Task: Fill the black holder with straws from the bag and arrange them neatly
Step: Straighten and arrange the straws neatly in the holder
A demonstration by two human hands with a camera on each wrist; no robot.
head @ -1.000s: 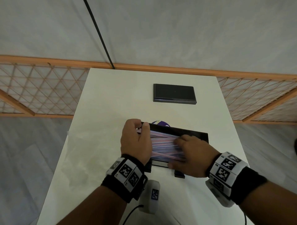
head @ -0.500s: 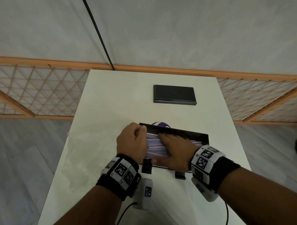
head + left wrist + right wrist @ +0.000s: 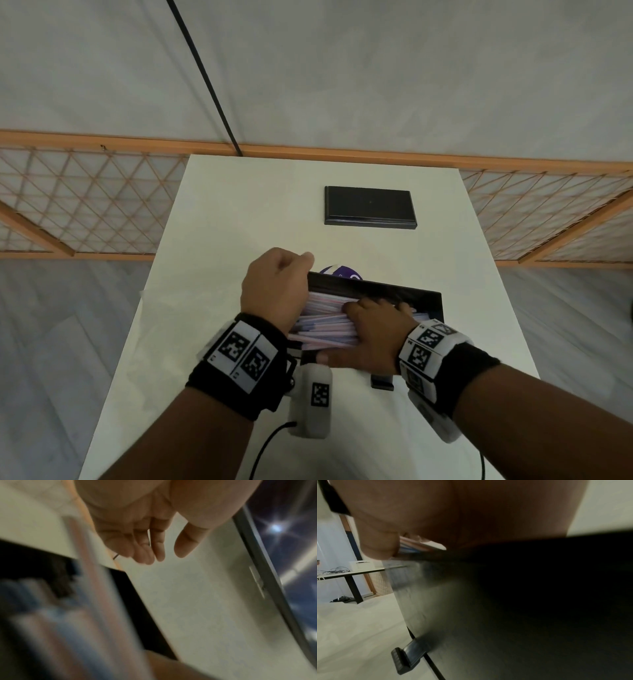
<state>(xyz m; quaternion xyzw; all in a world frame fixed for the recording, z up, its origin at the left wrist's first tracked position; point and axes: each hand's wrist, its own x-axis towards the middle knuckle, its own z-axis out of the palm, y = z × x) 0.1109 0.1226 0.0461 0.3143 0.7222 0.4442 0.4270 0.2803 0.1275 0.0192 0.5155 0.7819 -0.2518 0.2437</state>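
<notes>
The black holder (image 3: 394, 294) stands at the middle of the white table (image 3: 239, 222) with a layer of pink, blue and white straws (image 3: 325, 329) lying lengthwise in it. My left hand (image 3: 277, 291) sits at the holder's left end beside the straw tips. In the left wrist view its fingers (image 3: 145, 555) hang loosely curled and hold nothing. My right hand (image 3: 373, 325) lies palm down on the straws, with its thumb along the front wall. The right wrist view shows the holder's front wall (image 3: 505, 601), a foot (image 3: 406, 655) and some straw ends (image 3: 419, 546) by the thumb.
A flat black lid (image 3: 370, 207) lies near the far end of the table. A purple and white thing (image 3: 339, 272) shows just behind the holder, mostly hidden. An orange lattice fence (image 3: 85, 205) runs behind the table. Table edges lie close on both sides.
My right hand has slid left along the straws from the holder's right part to its middle. The left hand stayed at the left end and its thumb lifted.
</notes>
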